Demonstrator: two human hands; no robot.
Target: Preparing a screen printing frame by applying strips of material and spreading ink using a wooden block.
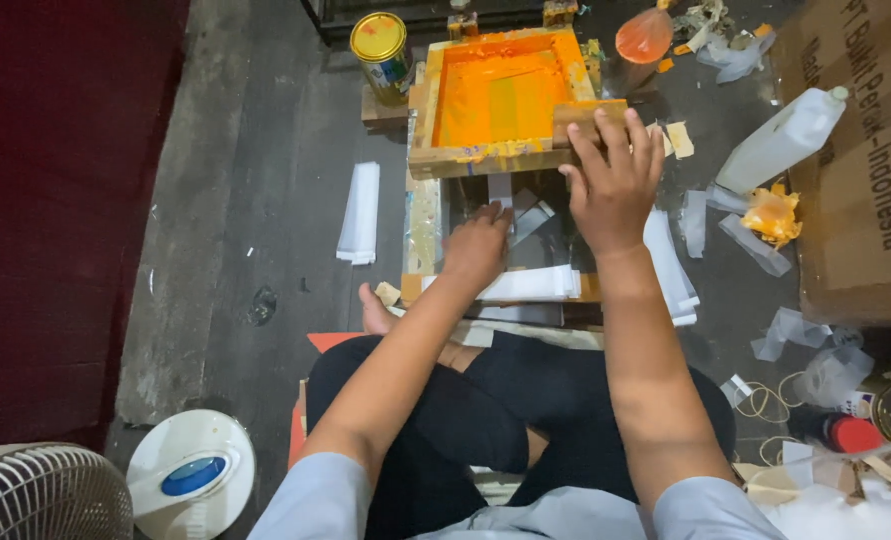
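Head view, looking down over my crossed legs (486, 400). My right hand (614, 180) lies at 1 o'clock from frame centre, fingers slightly spread and curled over the near right corner of the wooden screen frame (501, 95); the fingertips (616, 125) rest on a wooden block (584, 118) at that corner, the palm hanging below the frame's edge. The frame, its mesh flooded with orange ink, sits at 12 o'clock and appears tilted up at its near edge, though I cannot tell how far. My left hand (478, 245) lies at the centre, under the raised near edge, fingers pressed together and pointing toward 12 o'clock, tips touching a pale strip (501, 190) on the dark printing base (526, 225); whether they pinch it I cannot tell.

At 6 o'clock of the left hand, touching the base's near rim, lies a stack of white strips (531, 285). A second stack (671, 265) lies at 3 o'clock of the base, just beside my right forearm, and a third (360, 212) at 9 o'clock, well apart on the grey floor (246, 200). A yellow-lidded tin (382, 50) stands at 11 o'clock, just beside the frame. A white plastic bottle (784, 140) lies at 2 o'clock, against a cardboard box (856, 170). A fan (41, 495) occupies 8 o'clock.
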